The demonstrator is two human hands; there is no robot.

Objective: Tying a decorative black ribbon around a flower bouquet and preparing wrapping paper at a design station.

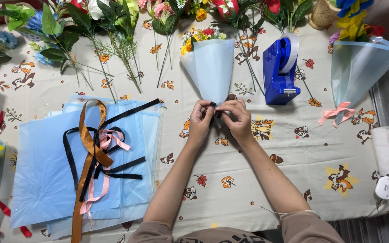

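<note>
Both hands met at the narrow foot of a pale blue wrapped bouquet (209, 67) lying mid-table: the left hand (200, 120) and right hand (236, 118) pinched a black ribbon (213, 112) closed around it. A blue tape dispenser (281, 69) stood just to the right, with loose ribbons (96, 153) on blue sheets (41, 180) well to the left. The printed tablecloth (248, 180) lay bare toward the near edge.

A wrapped bouquet (209, 63) lies mid-table (248, 189), its tip between both hands (201, 121) (237, 119). The tape dispenser (281, 72) sits just right of it. Another bouquet (359, 67) lies near the right edge. Wrapping sheets (41, 180) with ribbons (93, 153) on them lie left; loose flowers (113, 31) line the far edge.
</note>
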